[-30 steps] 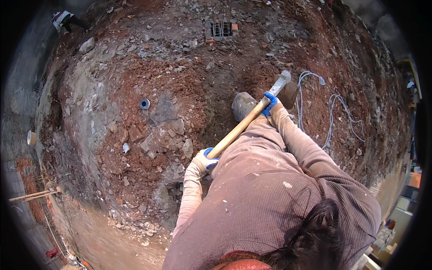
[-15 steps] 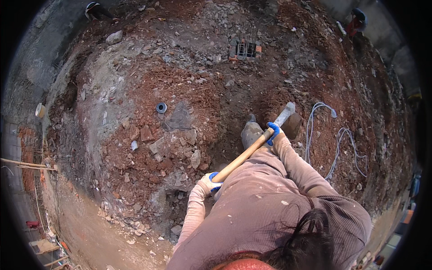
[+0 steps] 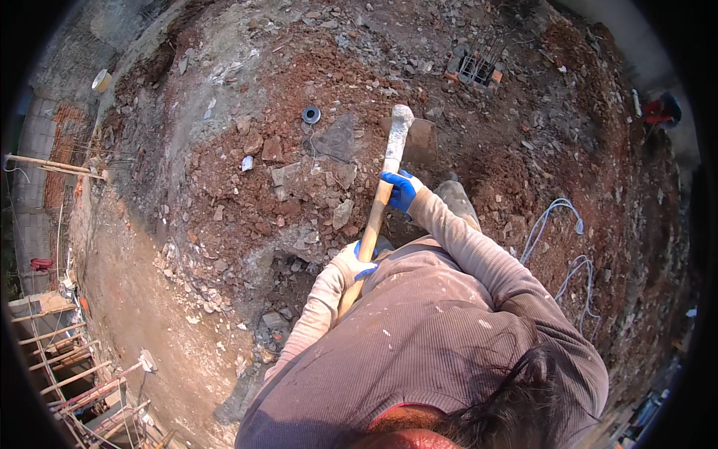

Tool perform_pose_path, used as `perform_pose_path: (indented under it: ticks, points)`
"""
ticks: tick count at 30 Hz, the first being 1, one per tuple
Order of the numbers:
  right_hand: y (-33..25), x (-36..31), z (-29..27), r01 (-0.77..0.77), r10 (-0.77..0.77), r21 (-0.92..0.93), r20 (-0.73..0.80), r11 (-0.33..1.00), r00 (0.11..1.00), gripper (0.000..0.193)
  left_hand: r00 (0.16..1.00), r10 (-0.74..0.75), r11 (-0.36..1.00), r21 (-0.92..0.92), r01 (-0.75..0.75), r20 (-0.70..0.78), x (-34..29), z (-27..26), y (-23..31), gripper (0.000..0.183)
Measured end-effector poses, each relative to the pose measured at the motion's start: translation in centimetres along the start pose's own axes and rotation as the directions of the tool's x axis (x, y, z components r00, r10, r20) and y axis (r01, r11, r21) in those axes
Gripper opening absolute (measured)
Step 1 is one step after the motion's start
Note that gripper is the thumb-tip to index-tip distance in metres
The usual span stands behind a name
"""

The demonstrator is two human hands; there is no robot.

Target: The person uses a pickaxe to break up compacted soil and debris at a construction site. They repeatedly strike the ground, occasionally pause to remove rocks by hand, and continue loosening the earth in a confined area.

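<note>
Both my hands hold a hoe in front of my body. Its pale wooden handle runs up to a whitish, crusted socket, and a broad brown blade shows beside that, over the reddish soil. My right hand, in a blue and pale glove, is closed round the handle just below the socket. Lower down, my left hand wraps the handle near my waist, in a similar glove. The handle's lower end passes beside my body. My boot stands on the dirt right of the hoe.
Rubble and stones cover the ground. A dark ring-shaped roll lies by a dark grey flat piece. Steel bars rise from a brick-edged base. Pale cable lies at right; another person is far right. Wooden poles stand lower left.
The hoe's head has swung left and away from me, leaving the handle steeper. My right hand has moved left and forward with it. The whole view has turned toward the left.
</note>
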State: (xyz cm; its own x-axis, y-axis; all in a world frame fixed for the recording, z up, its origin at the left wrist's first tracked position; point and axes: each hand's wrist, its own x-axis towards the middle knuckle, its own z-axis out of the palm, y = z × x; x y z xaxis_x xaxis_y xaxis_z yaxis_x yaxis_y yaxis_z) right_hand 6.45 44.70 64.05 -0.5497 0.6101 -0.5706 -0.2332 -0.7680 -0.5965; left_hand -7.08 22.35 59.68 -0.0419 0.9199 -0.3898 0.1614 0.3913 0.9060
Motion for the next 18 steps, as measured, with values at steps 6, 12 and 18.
perform_pose_path:
  ticks: [6,12,18]
  points:
    - [-1.8,-3.4,-3.1,-0.163,0.235,-0.267,0.267,0.950,0.934,0.042,0.933,-0.344,0.836,-0.487,0.254,-0.104,0.2,-2.9,3.8,0.042]
    - [-3.9,-5.4,-12.5,-0.109,0.109,0.039,0.007,0.993,0.994,0.041,0.845,-0.505,0.849,-0.282,0.447,-0.179,-0.1,-8.3,4.3,0.026]
    - [-4.2,-8.6,-19.1,-0.084,0.153,0.422,-0.131,0.903,0.980,0.038,0.855,-0.461,0.872,0.058,0.486,-0.237,2.9,-14.4,4.8,0.027]
